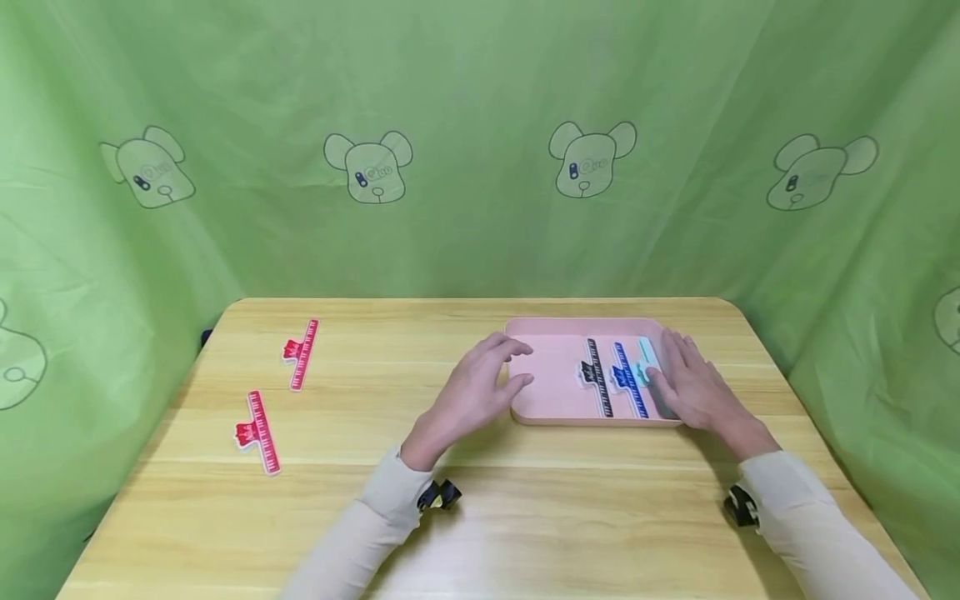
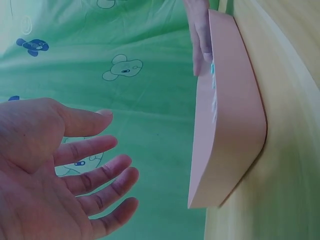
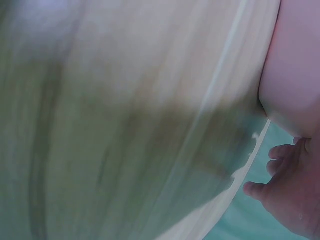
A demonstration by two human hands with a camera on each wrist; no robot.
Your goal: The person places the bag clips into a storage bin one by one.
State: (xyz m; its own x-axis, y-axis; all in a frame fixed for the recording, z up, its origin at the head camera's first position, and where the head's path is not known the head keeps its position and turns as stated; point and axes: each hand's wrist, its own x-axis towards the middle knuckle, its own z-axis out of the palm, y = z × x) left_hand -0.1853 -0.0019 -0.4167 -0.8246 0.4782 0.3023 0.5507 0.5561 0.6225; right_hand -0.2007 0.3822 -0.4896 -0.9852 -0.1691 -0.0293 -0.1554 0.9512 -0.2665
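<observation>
A shallow pink tray [image 1: 551, 421] lies on the table, holding a black keyboard-patterned clip [image 1: 597, 379], a blue one [image 1: 628, 379] and a turquoise one [image 1: 646, 354] side by side. My left hand [image 1: 477, 385] hovers at its left end, thumb and fingers spread with nothing between them; the left wrist view shows the hand [image 2: 75, 170] apart from the tray wall [image 2: 240, 100]. Over the right rim lies my right hand [image 1: 693, 387], fingers extended, thumb toward the turquoise clip. In the right wrist view this hand [image 3: 295, 190] is partly cut off beside the tray [image 3: 295, 75].
On the table's left side lie two red keyboard-patterned clips, one farther back [image 1: 302, 357] and one nearer [image 1: 261, 433]. Behind the wooden table [image 1: 405, 350] hangs a green curtain [image 1: 480, 233] printed with bear heads, which also runs along both sides.
</observation>
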